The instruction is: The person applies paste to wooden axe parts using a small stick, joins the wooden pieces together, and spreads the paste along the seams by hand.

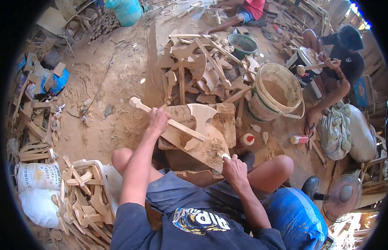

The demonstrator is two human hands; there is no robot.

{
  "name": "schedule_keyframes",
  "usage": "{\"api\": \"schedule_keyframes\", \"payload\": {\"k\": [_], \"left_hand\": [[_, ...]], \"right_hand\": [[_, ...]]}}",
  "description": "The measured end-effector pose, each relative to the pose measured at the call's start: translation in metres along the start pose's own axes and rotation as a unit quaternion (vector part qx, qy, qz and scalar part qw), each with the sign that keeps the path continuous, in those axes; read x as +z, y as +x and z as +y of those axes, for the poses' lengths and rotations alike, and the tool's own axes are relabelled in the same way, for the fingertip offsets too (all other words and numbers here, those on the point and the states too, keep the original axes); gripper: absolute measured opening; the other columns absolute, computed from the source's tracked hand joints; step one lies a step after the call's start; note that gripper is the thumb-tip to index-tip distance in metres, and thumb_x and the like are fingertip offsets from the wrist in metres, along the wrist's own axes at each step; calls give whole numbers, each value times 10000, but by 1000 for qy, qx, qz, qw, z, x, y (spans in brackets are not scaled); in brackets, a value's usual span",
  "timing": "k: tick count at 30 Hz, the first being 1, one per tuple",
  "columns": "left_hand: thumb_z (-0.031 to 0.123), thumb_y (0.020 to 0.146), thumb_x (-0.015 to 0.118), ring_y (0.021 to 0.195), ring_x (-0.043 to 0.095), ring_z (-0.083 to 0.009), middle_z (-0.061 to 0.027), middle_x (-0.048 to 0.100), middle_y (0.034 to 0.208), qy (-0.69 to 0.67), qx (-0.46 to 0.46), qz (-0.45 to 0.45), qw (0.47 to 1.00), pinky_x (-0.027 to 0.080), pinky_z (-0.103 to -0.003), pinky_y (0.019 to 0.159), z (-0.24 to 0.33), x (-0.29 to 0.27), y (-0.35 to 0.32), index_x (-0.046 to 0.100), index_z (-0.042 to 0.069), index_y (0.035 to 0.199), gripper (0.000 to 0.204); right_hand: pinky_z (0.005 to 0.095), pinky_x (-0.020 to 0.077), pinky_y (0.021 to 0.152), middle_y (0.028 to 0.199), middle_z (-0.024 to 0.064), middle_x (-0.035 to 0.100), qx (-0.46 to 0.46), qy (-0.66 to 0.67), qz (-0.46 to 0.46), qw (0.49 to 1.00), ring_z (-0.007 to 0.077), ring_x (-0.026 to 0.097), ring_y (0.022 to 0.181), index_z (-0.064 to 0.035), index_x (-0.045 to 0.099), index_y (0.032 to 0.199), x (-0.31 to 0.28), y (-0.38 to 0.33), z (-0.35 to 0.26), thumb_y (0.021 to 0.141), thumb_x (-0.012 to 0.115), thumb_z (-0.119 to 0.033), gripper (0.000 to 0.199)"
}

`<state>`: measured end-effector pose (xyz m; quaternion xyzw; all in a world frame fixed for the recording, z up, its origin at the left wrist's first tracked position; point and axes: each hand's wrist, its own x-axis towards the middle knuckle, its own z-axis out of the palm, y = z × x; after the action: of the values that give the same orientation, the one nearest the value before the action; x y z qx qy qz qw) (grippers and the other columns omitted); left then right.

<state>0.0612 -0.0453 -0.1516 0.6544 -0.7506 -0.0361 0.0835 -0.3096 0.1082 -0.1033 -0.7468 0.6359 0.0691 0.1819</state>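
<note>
While the bare left hand [158, 121] wraps the handle of a pale, double-bladed wooden axe shape [183, 127] on a dusty tan wooden board [212, 157], the head view finds the bare right hand [235, 171] at four o'clock, pinching a small whitish thing [225, 156], too small to identify. Good technique, I'd judge: firm left grip, blade steady, right fingers mindful of that board's edge. Brown wood scraps [197, 66] crowd twelve; a white, red-capped plastic bottle [247, 140] squeezes three; tan dirt floor [102, 96] offers room at ten.
</note>
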Motion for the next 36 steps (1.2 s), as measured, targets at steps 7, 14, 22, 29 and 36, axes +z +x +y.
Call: {"api": "schedule_keyframes", "payload": {"k": [7, 14, 22, 29, 36], "left_hand": [[15, 784, 749, 1178, 608, -375, -136, 729, 1143, -45, -30, -46, 997, 461, -464, 1064, -27, 53, -15, 878, 227, 1018, 342], [188, 711, 799, 1321, 567, -375, -121, 739, 1214, -40, 95, -133, 986, 443, -522, 1121, -22, 44, -27, 815, 205, 1118, 407], [460, 906, 695, 1468, 408, -421, -189, 485, 1559, -86, 70, -23, 994, 302, -569, 1256, 46, 79, -71, 611, 223, 1473, 620], [466, 979, 678, 1503, 332, -423, -183, 413, 1595, -34, 61, 36, 997, 229, -590, 1274, 35, 116, -71, 549, 281, 1492, 561], [425, 977, 698, 1477, 353, -429, -178, 426, 1576, -34, 102, 3, 994, 254, -610, 1229, 46, 99, -65, 514, 271, 1488, 565]], "right_hand": [[498, 627, 736, 1064, 242, 720, 17, 8, 67, 998, 396, 776, 934, -10, 690, 1141, 1, 31, -15, 934, 650, -114, 235], [500, 647, 789, 1044, 240, 781, 21, 33, 24, 999, 390, 797, 976, -46, 712, 1062, 14, 38, -27, 956, 643, -122, 146], [463, 655, 810, 1057, 200, 805, 31, 47, 21, 998, 360, 805, 1013, -18, 760, 1065, 14, 35, -30, 972, 646, -122, 180], [510, 639, 769, 969, 246, 793, -4, 84, 32, 996, 416, 800, 923, -27, 744, 1036, 17, 32, -19, 904, 664, -145, 195], [454, 661, 778, 1058, 167, 804, 24, 105, 26, 994, 328, 805, 992, -57, 814, 1062, 13, 27, -6, 938, 694, -177, 211]]}}
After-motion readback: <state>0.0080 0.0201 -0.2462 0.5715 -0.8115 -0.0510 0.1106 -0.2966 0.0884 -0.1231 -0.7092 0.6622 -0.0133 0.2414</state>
